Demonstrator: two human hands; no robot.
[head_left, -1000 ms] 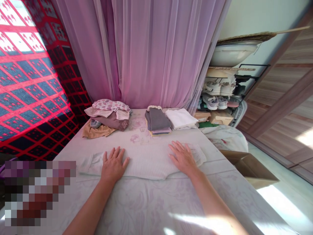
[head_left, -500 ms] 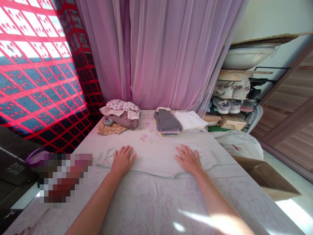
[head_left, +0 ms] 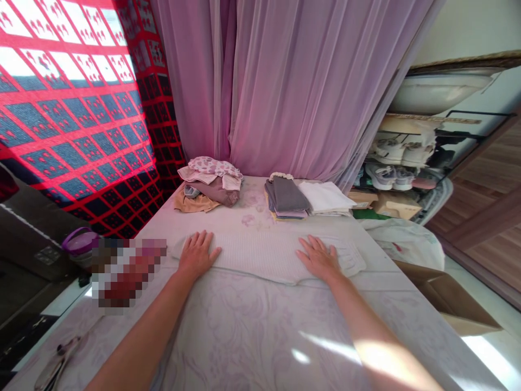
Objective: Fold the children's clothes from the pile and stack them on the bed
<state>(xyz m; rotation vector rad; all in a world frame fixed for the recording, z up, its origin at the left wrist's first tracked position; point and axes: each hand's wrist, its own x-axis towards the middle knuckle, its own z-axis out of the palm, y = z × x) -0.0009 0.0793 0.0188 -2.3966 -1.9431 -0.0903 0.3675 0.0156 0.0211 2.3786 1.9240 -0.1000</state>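
Observation:
A pale ribbed knit garment [head_left: 256, 255] lies folded into a long strip across the covered table [head_left: 244, 331]. Its exact kind I cannot tell. Flat on its left end rests my left hand [head_left: 197, 253], fingers stretched out. My right hand [head_left: 319, 258] is pressed on the garment toward its right end, fingers spread. Neither hand grips the cloth. Behind it stand a loose pile of clothes [head_left: 209, 187] at the left, a stack of folded dark grey clothes [head_left: 287, 196] near the middle, and folded white cloths [head_left: 328, 198] beside that stack.
Purple curtains [head_left: 293, 92] hang behind the table. On the right are a shoe rack with sneakers [head_left: 391, 176] and an open cardboard box [head_left: 448, 296]. A purple-lidded bucket [head_left: 79, 244] stands at left, near a metal tool [head_left: 59, 364] on the table's front left.
My left hand has slid left along the garment, toward its end. My right hand stays on nearly the same part. The camera view has shifted slightly left.

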